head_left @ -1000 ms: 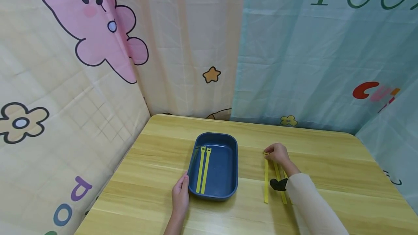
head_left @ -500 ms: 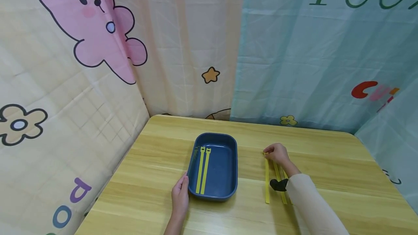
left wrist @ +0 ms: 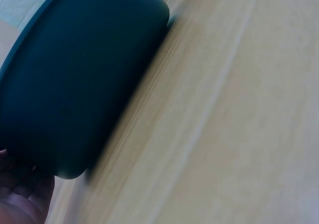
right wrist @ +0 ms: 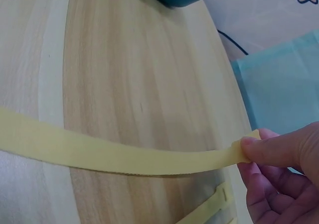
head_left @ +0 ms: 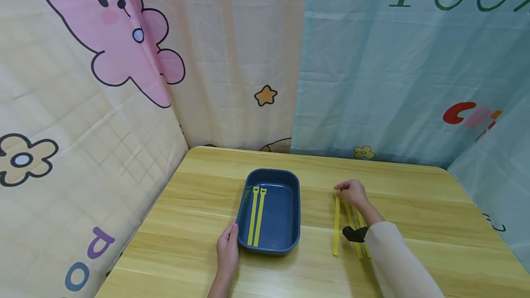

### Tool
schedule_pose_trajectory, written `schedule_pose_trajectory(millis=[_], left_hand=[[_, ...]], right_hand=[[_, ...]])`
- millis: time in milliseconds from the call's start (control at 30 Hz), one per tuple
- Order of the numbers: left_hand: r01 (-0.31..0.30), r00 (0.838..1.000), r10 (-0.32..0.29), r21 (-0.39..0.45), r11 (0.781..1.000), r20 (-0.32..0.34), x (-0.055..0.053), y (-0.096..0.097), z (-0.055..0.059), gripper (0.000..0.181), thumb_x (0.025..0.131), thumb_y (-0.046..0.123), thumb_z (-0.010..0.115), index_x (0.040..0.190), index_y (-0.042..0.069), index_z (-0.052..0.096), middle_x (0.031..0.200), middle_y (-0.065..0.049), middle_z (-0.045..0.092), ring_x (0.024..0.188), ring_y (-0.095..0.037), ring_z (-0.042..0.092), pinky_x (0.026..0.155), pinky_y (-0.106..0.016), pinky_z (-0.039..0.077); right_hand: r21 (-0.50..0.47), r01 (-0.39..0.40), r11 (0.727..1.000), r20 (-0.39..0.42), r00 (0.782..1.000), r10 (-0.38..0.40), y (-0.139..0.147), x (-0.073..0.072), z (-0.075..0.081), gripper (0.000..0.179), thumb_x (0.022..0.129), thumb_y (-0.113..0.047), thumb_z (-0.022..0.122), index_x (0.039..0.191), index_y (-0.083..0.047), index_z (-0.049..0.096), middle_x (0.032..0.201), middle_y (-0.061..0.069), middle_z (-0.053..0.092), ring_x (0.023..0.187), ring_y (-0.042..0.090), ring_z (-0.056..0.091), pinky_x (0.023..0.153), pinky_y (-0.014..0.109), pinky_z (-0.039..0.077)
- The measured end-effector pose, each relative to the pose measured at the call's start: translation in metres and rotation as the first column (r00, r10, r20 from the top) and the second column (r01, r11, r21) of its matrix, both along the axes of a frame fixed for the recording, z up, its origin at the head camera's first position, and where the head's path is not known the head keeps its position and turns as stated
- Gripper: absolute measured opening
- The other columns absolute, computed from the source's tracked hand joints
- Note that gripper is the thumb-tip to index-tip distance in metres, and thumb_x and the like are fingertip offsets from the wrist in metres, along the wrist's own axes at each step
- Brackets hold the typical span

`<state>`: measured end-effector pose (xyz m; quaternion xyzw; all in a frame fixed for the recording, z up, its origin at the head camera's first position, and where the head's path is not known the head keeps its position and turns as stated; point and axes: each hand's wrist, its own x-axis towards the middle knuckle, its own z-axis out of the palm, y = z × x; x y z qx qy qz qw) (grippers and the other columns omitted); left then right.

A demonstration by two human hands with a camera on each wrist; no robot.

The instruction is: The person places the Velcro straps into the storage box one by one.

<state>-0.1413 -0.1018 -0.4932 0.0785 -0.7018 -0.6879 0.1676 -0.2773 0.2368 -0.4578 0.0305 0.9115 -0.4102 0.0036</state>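
Note:
My left hand (head_left: 227, 248) holds the near-left corner of a dark blue tray (head_left: 295, 238), thumb up at the rim. In the left wrist view the outer wall of the tray (left wrist: 84, 74) fills the upper left, with curled fingers (left wrist: 30, 186) at its corner. Two flat yellow cable straps (head_left: 257, 220) with slotted heads lie side by side inside the tray. Over to the right, my right hand (head_left: 352, 193) pinches the head end of another yellow cable strap (right wrist: 124, 157) between thumb and fingertips, and the strap's length sags in a curve.
More yellow straps (head_left: 352, 217) lie on the wooden table (head_left: 198, 183) under my right forearm, partly hidden by a dark wrist piece (head_left: 354, 234). Printed curtains (head_left: 232, 59) stand along the table's back and left edges.
The right hand has risen slightly, and the pinched strap has shifted a little up with it. The left hand and the tray stay in place.

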Motion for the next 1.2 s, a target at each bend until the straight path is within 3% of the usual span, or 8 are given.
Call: schedule_pose_trajectory(millis=[233,533,1200], left_hand=[[0.002,1.0,-0.002,-0.001,1.0,0.01,0.0,-0.001,0.0,0.036,0.09,0.021,0.04,0.115,-0.003,0.049,0.118,-0.01,0.048,0.112,-0.016,0.039,0.092,-0.026,0.032],[0.007,1.0,-0.007,-0.017,1.0,0.002,0.0,-0.001,0.0,0.036,0.09,0.022,0.04,0.114,-0.004,0.049,0.117,-0.01,0.048,0.112,-0.018,0.039,0.092,-0.026,0.032],[0.0,1.0,0.0,0.008,1.0,0.004,0.0,-0.001,0.001,0.037,0.09,0.023,0.041,0.114,-0.004,0.049,0.117,-0.009,0.048,0.111,-0.015,0.039,0.091,-0.024,0.033]], right_hand=[[-0.017,-0.041,0.999,-0.02,0.999,0.04,-0.001,0.002,0.009,0.017,0.075,-0.006,0.062,0.089,0.003,0.063,0.083,0.01,0.057,0.075,0.021,0.048,0.058,0.028,0.044],[-0.065,-0.024,0.998,-0.017,1.0,0.023,0.001,0.005,0.018,0.02,0.075,-0.011,0.063,0.092,0.001,0.063,0.091,0.013,0.056,0.083,0.024,0.049,0.063,0.03,0.046],[-0.16,-0.084,0.983,-0.087,0.994,0.071,-0.003,0.017,0.039,0.023,0.075,-0.011,0.064,0.093,0.003,0.062,0.086,0.011,0.059,0.078,0.02,0.051,0.063,0.03,0.048]])
